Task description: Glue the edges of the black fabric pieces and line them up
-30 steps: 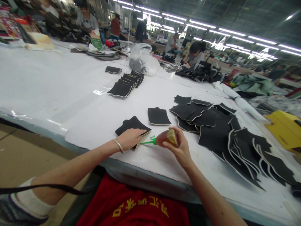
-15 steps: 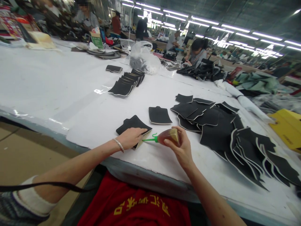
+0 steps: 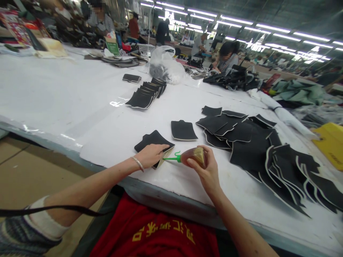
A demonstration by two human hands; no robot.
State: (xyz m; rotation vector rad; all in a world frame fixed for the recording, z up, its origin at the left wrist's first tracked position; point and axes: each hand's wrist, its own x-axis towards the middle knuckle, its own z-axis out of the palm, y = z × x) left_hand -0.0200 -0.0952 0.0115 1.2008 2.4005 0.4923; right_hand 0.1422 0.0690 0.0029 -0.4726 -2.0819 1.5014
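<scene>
My left hand (image 3: 149, 155) lies over a black sheet piece (image 3: 152, 139) with a pale underside, near the table's front edge. Its index finger stretches along the piece, while the other fingers curl at a raised edge and are partly hidden. My right hand (image 3: 207, 171) is wrapped round a squeeze bottle (image 3: 190, 157) of amber-brown liquid, tilted on its side. The bottle's thin green nozzle (image 3: 171, 158) points left, its tip at the pale surface beside my left fingers. Another black piece (image 3: 183, 130) lies flat just beyond the bottle.
A loose heap of black pieces (image 3: 249, 142) covers the right of the white table (image 3: 66, 92). Farther back lie an overlapping row of pieces (image 3: 146, 94) and a clear plastic bag (image 3: 166, 66). A yellow box (image 3: 331, 144) stands at far right. Other people work in the background.
The view has shifted slightly. Both hands, the bottle and the black piece keep nearly the same places relative to each other, with the nozzle tip still at the pale surface.
</scene>
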